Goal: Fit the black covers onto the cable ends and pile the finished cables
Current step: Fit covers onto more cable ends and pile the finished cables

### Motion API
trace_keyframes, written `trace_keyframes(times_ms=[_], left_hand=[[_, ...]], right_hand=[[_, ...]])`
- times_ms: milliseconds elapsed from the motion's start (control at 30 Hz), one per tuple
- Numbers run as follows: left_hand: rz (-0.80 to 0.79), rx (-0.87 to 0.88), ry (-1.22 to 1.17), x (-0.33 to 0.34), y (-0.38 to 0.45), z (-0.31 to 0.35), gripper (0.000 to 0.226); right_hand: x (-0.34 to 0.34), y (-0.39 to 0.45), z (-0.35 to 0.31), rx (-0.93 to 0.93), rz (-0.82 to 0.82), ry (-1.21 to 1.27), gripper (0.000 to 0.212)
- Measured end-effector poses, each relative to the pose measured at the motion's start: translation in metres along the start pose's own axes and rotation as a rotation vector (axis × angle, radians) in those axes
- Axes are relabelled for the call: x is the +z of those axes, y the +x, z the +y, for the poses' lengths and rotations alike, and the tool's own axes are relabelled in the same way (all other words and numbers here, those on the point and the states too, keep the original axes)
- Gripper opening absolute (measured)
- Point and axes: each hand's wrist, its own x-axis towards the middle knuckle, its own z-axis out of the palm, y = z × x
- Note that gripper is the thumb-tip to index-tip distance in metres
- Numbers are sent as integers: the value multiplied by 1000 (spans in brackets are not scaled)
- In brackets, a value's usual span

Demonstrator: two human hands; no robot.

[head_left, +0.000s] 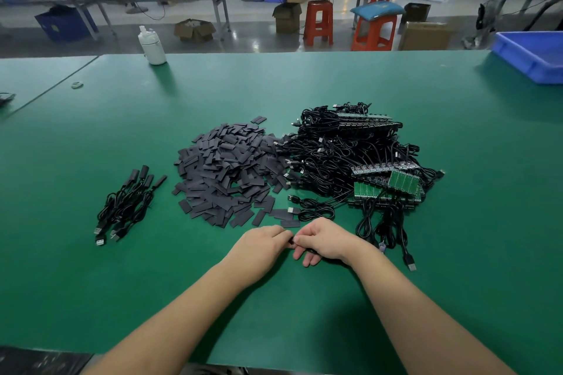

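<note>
Your left hand [262, 242] and right hand [321, 240] meet, both pinching a small black piece [291, 241]; finished cables [128, 205] lie well left, nearer your left hand

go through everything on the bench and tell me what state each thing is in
Left hand: pinching a small black piece.
Right hand: pinching the same piece.
Covers: loose heap.
Bare cables: tangled pile.
Finished cables: small pile, covers on.
Bottle: upright.
Bin: contents hidden.

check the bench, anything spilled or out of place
Nothing much: a few black covers lie loose just beyond the cover heap. Finished cables sit tidily left; both hands work in front.
</note>
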Motion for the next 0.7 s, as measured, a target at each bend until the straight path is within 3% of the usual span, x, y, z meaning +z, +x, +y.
trace_keyframes(times_ms=[367,700], left_hand=[[-84,34,165,-11,6,6,16],[-173,-38,139,-7,9,0,23]], right_hand=[[-1,-4,-4,29,9,51,22],[-3,-10,-6,13,39,86,22]])
